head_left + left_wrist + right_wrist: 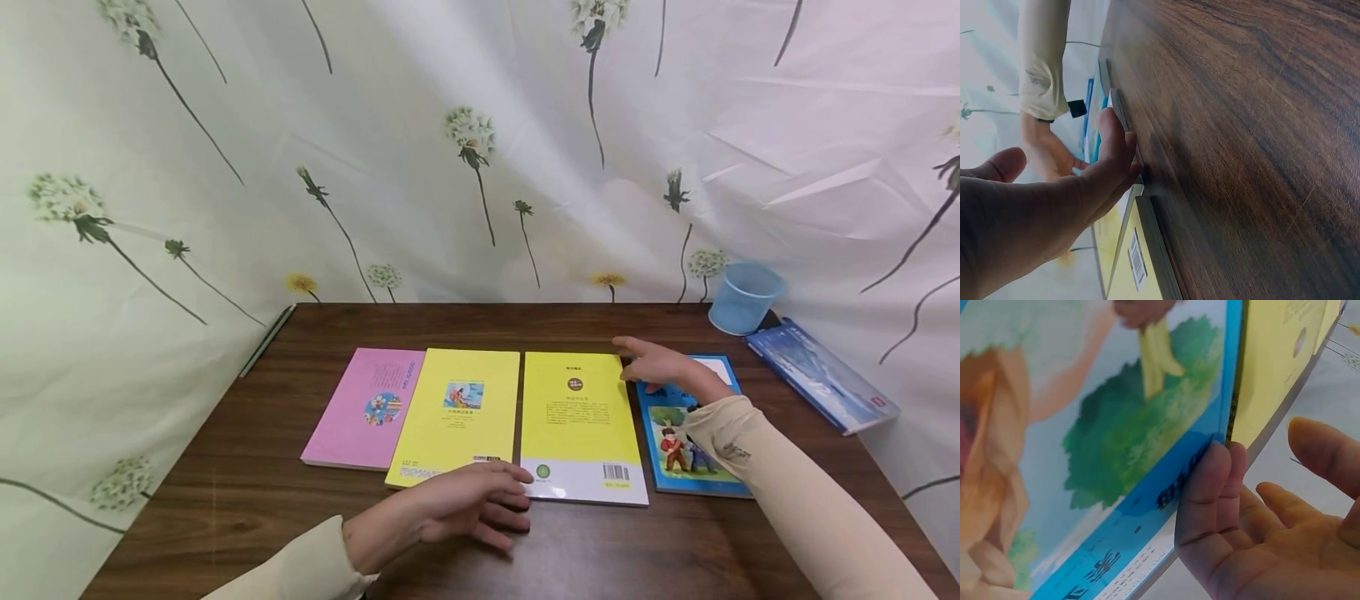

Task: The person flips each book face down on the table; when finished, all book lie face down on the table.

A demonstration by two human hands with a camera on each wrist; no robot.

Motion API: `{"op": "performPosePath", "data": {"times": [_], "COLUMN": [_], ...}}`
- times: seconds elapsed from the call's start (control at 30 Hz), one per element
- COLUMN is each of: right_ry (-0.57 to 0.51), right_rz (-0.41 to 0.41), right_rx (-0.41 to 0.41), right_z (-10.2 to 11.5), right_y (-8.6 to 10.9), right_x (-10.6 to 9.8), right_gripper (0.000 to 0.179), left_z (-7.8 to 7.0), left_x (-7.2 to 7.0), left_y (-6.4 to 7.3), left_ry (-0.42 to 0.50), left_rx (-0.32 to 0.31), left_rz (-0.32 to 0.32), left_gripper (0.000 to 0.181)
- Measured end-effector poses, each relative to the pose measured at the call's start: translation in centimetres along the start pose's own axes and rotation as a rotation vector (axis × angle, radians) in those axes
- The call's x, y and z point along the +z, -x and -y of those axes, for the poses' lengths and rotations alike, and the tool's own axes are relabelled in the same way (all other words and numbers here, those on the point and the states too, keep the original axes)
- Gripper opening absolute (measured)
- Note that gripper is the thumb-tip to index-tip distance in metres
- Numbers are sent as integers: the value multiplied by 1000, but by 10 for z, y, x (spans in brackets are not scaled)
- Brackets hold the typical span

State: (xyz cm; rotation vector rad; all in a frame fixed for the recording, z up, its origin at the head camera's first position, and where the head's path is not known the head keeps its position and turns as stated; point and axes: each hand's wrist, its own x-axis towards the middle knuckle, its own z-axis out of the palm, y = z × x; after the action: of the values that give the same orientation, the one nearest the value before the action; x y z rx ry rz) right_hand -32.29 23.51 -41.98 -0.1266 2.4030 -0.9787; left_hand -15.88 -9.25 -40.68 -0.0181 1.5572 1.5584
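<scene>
My right hand [663,368] is at the top left corner of a blue picture book [686,450]. In the right wrist view its fingers [1207,500] touch the book's edge by the spine, with the thumb held apart. Left of that lies a yellow book [581,433] with a white lower band and a barcode. My left hand [476,500] is by the lower edges of this book and a second yellow book [427,417]. Its fingers are loosely bent and hold nothing. A pink book [356,417] lies farthest left, next to the second yellow one.
On the dark wooden table [225,467], a light-blue cup [738,304] stands at the back right. A blue-and-white box or book [817,375] lies along the right edge. A thin dark strip [266,342] lies at the back left. Flowered cloth [420,192] hangs behind.
</scene>
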Motion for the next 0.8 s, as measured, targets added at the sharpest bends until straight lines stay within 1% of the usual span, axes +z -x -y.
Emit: {"op": "performPosePath", "data": {"times": [0.13,0.4,0.53,0.6,0.8], "right_ry": [25,17,10,10,6], "right_rz": [-1,16,25,23,47], "right_rx": [-14,-6,-15,-2,-4], "right_z": [-1,-2,-3,-3,-1], "right_y": [1,0,0,0,-1], "right_x": [0,0,0,-1,-2], "right_gripper": [76,76,76,76,77], "left_z": [-1,-1,0,0,-2], "left_x": [0,1,0,0,0], "left_y": [-2,-2,-2,-2,0], "left_ry": [15,22,28,28,21], "left_rx": [-7,-14,-14,-12,-7], "left_rz": [-4,-16,-22,-26,-37], "left_gripper": [49,49,49,49,49]}}
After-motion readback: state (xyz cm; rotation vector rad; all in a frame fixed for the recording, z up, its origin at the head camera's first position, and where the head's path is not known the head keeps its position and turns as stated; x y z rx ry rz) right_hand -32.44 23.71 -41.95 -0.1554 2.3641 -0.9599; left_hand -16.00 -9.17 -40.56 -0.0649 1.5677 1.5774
